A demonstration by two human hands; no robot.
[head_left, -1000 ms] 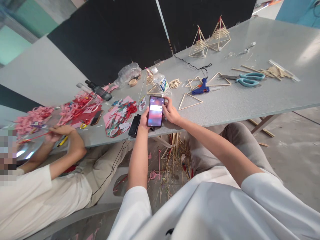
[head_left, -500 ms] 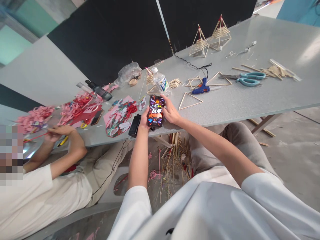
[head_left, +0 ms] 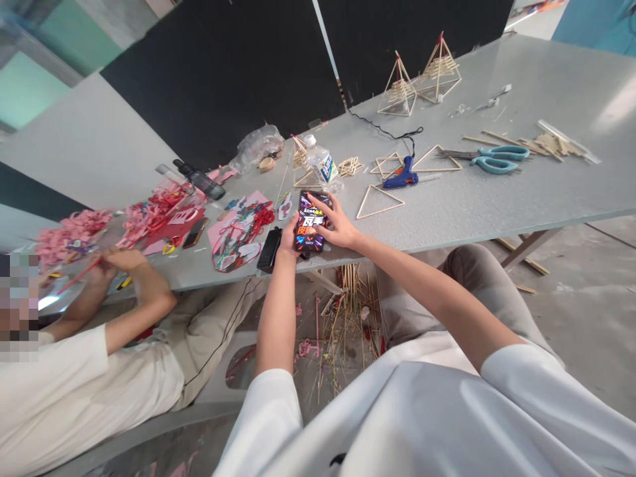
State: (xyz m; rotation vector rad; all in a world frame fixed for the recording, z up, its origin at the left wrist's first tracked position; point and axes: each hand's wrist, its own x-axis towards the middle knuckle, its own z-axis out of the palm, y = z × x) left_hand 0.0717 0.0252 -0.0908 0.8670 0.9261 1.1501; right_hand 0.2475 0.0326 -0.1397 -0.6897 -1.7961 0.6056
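Left hand [head_left: 287, 240] grips a lit smartphone [head_left: 309, 228], screen tilted up for viewing; open right hand [head_left: 339, 227], at 3 o'clock, fingers its screen.

Perhaps "反手" on the phone [head_left: 311, 222] screen

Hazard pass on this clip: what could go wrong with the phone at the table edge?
1. The left hand grips the phone above the table edge; a slip may drop it onto the stick-littered floor.
2. The right hand taps close to the water bottle; a stray move might tip it.
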